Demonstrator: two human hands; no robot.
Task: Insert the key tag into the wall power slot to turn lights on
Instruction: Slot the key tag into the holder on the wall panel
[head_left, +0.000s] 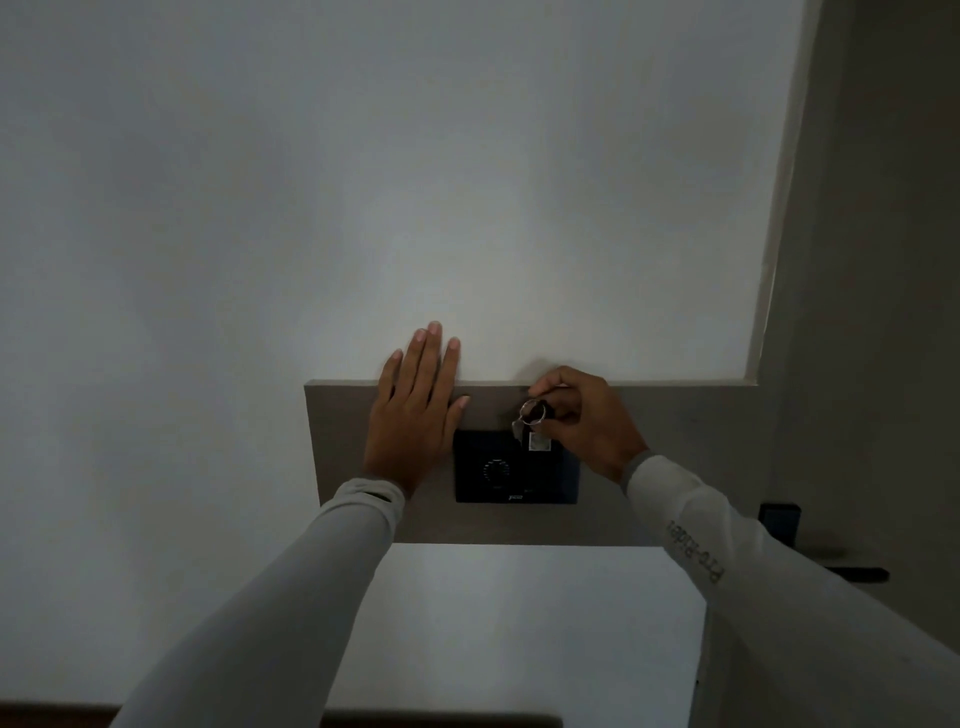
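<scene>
A dark wall plate (498, 475) with a round dial sits on a grey-brown panel (675, 457) fixed to the white wall. My right hand (582, 415) is closed around a key tag (537, 439) on a metal ring, and the tag's lower end touches the plate's upper right part, where the power slot lies. Whether the tag is inside the slot I cannot tell. My left hand (415, 410) rests flat on the panel just left of the plate, fingers spread upward over the panel's top edge. The room is dim.
A darker door or door frame (872, 312) rises at the right, with a dark lock body and handle (852, 571) low beside my right sleeve. The white wall spreads out above, left and below the panel.
</scene>
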